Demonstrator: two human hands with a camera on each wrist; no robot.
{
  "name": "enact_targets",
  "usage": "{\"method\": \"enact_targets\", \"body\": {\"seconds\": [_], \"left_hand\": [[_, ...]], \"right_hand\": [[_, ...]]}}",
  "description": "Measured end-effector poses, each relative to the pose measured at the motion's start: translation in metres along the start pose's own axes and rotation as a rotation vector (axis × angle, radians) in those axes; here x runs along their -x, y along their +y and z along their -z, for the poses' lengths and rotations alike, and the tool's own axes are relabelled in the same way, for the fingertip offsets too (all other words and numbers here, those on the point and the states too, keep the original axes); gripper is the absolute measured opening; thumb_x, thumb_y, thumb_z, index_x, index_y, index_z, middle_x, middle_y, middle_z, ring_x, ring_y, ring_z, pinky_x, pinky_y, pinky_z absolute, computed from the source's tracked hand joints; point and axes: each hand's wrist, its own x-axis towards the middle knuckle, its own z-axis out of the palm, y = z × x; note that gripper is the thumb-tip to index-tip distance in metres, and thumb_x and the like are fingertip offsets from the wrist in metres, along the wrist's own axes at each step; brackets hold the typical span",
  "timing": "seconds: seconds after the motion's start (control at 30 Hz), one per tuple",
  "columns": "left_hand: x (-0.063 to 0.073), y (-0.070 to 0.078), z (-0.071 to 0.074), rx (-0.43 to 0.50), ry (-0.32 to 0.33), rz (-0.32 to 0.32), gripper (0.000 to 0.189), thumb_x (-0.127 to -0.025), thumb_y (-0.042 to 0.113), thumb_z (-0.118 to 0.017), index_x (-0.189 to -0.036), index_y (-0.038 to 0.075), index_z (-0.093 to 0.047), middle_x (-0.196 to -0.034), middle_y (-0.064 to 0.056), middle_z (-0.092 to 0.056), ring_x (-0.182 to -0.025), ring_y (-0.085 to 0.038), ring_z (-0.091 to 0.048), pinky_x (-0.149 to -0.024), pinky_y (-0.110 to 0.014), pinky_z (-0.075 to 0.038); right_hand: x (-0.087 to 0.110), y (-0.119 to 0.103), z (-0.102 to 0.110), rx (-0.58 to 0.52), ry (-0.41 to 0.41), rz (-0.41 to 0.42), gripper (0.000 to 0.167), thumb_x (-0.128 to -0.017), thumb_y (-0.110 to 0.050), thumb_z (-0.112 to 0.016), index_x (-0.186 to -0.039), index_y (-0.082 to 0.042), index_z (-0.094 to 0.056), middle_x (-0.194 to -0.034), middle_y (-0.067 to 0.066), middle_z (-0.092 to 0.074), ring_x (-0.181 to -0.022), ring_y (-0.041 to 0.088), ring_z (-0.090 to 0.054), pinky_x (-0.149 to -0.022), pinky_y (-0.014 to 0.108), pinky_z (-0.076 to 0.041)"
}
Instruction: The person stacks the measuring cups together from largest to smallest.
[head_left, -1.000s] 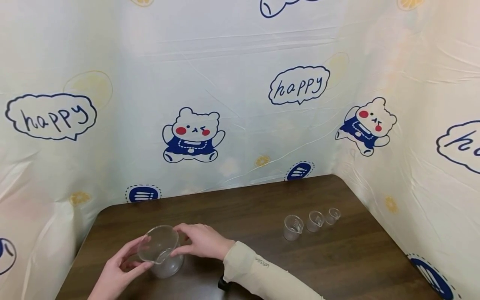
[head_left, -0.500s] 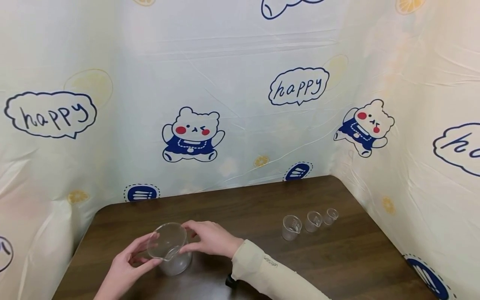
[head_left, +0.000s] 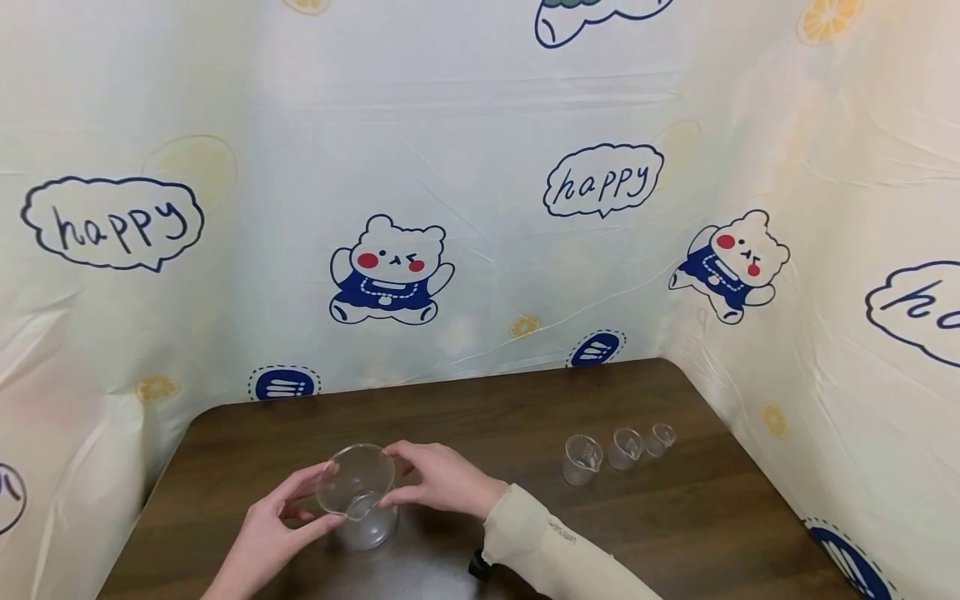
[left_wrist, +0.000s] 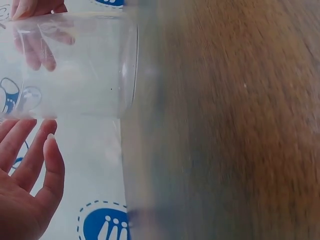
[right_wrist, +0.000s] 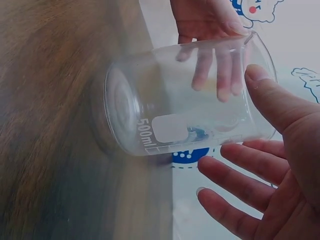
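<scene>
Between my two hands, a clear glass beaker [head_left: 360, 492] is held near its rim at the left-centre of the table. Printed on its wall is "500ml", readable on the beaker [right_wrist: 170, 127] in the right wrist view. My left hand [head_left: 273, 529] grips its left side, thumb in front and fingers round the back. On the right side, my right hand [head_left: 442, 479] pinches just under the rim with thumb and fingers. The beaker is upright, its base close over the wood. Both hands show through the glass in the wrist views.
To the right stand three smaller beakers in a row: the largest [head_left: 582, 461], a middle one [head_left: 626, 450] and the smallest [head_left: 661, 440]. The brown wooden table [head_left: 480, 417] has rounded back corners. Printed curtains [head_left: 487, 208] hang behind and beside it.
Both hands have carried the large beaker steadily rightward across the table, keeping the same hold. The three small beakers keep their places; the head view has tilted slightly.
</scene>
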Motion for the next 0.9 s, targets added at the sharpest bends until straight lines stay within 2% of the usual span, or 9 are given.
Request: {"method": "enact_targets", "body": {"seconds": [0.13,0.37,0.57,0.9], "left_hand": [[-0.001,0.0,-0.005,0.015,0.002,-0.016,0.061,-0.08,0.02,-0.092,-0.135,0.019,-0.066,-0.129,-0.006,-0.072,-0.106,0.006,-0.063,-0.073,-0.026,-0.056],[-0.005,0.008,-0.013,0.032,-0.022,0.01,0.06,-0.08,0.023,-0.093,-0.134,0.021,-0.066,-0.128,-0.003,-0.073,-0.106,0.002,-0.065,-0.074,-0.027,-0.056],[-0.008,0.013,-0.025,0.023,-0.042,0.004,0.061,-0.078,0.022,-0.094,-0.132,0.021,-0.067,-0.127,-0.001,-0.073,-0.106,-0.001,-0.066,-0.075,-0.029,-0.057],[-0.011,0.023,-0.043,0.041,-0.075,0.047,0.061,-0.076,0.023,-0.095,-0.13,0.023,-0.068,-0.123,0.003,-0.074,-0.104,-0.007,-0.067,-0.077,-0.031,-0.057]], "right_hand": [[0.005,0.004,0.002,-0.011,0.008,0.013,0.062,-0.089,-0.042,-0.081,-0.141,-0.016,-0.059,-0.129,-0.007,-0.07,-0.106,0.002,-0.069,-0.086,0.021,-0.055],[0.015,0.008,0.01,-0.034,0.019,0.004,0.061,-0.089,-0.042,-0.082,-0.14,-0.017,-0.059,-0.129,-0.007,-0.07,-0.108,0.005,-0.069,-0.089,0.025,-0.056],[0.025,0.015,0.016,-0.04,0.028,0.008,0.058,-0.089,-0.04,-0.083,-0.138,-0.017,-0.061,-0.126,-0.007,-0.071,-0.107,0.006,-0.07,-0.09,0.028,-0.057],[0.044,0.025,0.027,-0.057,0.015,-0.012,0.06,-0.089,-0.041,-0.082,-0.139,-0.016,-0.059,-0.127,-0.003,-0.071,-0.108,0.006,-0.069,-0.089,0.031,-0.058]]}}
